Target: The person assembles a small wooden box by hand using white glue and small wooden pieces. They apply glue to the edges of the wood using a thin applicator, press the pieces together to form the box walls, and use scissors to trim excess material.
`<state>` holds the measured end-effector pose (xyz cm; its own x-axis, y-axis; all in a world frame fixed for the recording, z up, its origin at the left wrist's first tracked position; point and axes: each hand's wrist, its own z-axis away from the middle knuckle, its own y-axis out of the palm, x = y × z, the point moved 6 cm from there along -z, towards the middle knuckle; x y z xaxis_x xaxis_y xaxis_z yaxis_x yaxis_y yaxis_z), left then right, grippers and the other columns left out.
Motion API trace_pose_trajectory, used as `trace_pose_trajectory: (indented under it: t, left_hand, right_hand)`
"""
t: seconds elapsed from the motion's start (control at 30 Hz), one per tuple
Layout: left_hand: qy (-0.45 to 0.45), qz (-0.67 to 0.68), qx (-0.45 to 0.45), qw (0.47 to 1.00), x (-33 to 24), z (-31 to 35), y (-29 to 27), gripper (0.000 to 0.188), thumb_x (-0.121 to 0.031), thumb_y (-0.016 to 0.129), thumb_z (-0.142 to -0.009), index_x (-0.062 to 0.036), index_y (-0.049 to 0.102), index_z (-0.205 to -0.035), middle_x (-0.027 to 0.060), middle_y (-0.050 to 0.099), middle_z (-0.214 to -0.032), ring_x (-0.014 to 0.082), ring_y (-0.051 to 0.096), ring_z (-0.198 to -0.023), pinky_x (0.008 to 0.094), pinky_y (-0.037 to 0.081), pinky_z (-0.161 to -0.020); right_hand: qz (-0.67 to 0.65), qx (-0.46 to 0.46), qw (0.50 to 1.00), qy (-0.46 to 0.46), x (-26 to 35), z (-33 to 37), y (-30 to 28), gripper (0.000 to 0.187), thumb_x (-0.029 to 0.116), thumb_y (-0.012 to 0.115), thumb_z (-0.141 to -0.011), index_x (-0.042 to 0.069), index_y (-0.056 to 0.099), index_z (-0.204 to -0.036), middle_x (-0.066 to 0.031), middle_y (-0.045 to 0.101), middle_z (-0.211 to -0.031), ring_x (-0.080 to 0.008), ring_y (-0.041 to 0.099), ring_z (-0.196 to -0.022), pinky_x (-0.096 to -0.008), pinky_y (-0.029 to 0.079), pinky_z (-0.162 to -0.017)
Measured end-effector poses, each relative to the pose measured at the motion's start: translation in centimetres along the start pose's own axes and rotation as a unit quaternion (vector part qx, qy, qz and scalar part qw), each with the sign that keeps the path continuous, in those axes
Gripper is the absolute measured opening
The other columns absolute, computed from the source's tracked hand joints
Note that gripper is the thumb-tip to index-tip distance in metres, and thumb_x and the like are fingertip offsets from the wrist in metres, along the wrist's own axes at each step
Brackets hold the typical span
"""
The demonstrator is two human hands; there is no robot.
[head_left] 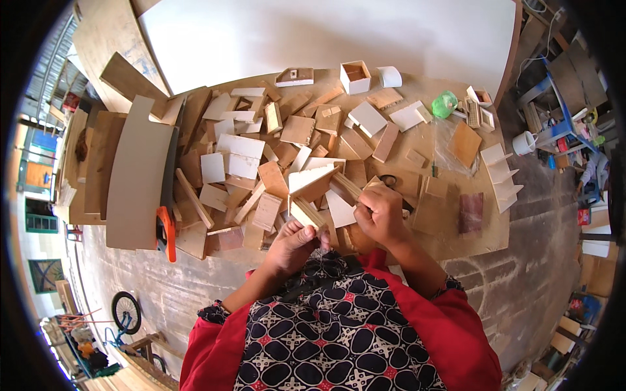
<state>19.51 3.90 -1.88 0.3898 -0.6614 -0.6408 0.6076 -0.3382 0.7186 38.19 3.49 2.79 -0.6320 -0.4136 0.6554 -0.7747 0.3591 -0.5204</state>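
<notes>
My left hand [293,247] pinches the near end of a small wooden block [308,214] between thumb and fingers. Touching or just behind that block is a brown board with a white edge [312,182]; whether the two are joined I cannot tell. To the right, my right hand [381,212] is closed, knuckles up, over the near edge of the worktable [482,244]. What its fingers hold, if anything, is hidden. A black ring-shaped thing [388,180] lies just beyond that hand. Many wood offcuts [241,156], some white-faced, lie heaped around both hands.
An orange-handled saw [167,234] sits at the table's left edge beside tall leaning boards [137,176]. A small open box [355,77], a green plastic bundle [445,104] and a white comb-like rack [501,176] stand farther off. A large white panel [326,39] spans the back.
</notes>
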Motion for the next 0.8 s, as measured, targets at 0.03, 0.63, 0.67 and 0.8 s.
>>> trace_pose_trajectory:
  t: [0.03,0.63,0.67,0.8]
  left_hand:
    - [0.007,0.012,-0.003,1.0,-0.1,0.0,-0.2,0.028,-0.031,0.068,-0.087,-0.0061,0.065,-0.099,0.0081,0.066,-0.086,0.019,0.06,-0.082,0.0315,0.045,-0.077]
    - [0.098,0.174,-0.073,0.977,-3.4,1.8,-4.2,0.029,-0.034,0.064,-0.089,-0.009,0.059,-0.102,0.005,0.059,-0.085,0.0209,0.055,-0.081,0.0336,0.045,-0.074]
    - [0.109,0.184,-0.081,0.974,-3.7,2.0,-4.4,0.028,-0.034,0.063,-0.09,-0.0093,0.059,-0.102,0.0051,0.059,-0.085,0.021,0.055,-0.082,0.0336,0.045,-0.074]
    - [0.133,0.19,-0.081,0.969,-5.2,2.6,-5.1,0.027,-0.035,0.06,-0.091,-0.0103,0.059,-0.103,0.0052,0.059,-0.085,0.0216,0.055,-0.084,0.0338,0.046,-0.076]
  right_hand:
    - [-0.029,0.01,0.999,0.016,-0.1,0.0,0.0,0.012,0.001,0.057,-0.069,0.002,0.047,-0.063,-0.0126,0.049,-0.059,-0.0311,0.049,-0.054,-0.0394,0.036,-0.049]
    - [0.17,0.276,0.945,0.035,0.4,3.8,4.9,0.065,0.028,0.08,-0.066,0.002,0.055,-0.121,-0.0138,0.049,-0.129,-0.0316,0.046,-0.12,-0.0406,0.04,-0.1]
    - [0.168,0.271,0.947,0.041,0.2,3.9,5.0,0.064,0.027,0.08,-0.066,0.002,0.056,-0.12,-0.0137,0.05,-0.129,-0.0312,0.046,-0.119,-0.0403,0.04,-0.1]
    - [0.167,0.261,0.95,0.037,-0.7,4.2,5.3,0.055,0.019,0.076,-0.069,0.002,0.058,-0.118,-0.0128,0.053,-0.128,-0.028,0.048,-0.119,-0.0382,0.043,-0.098]
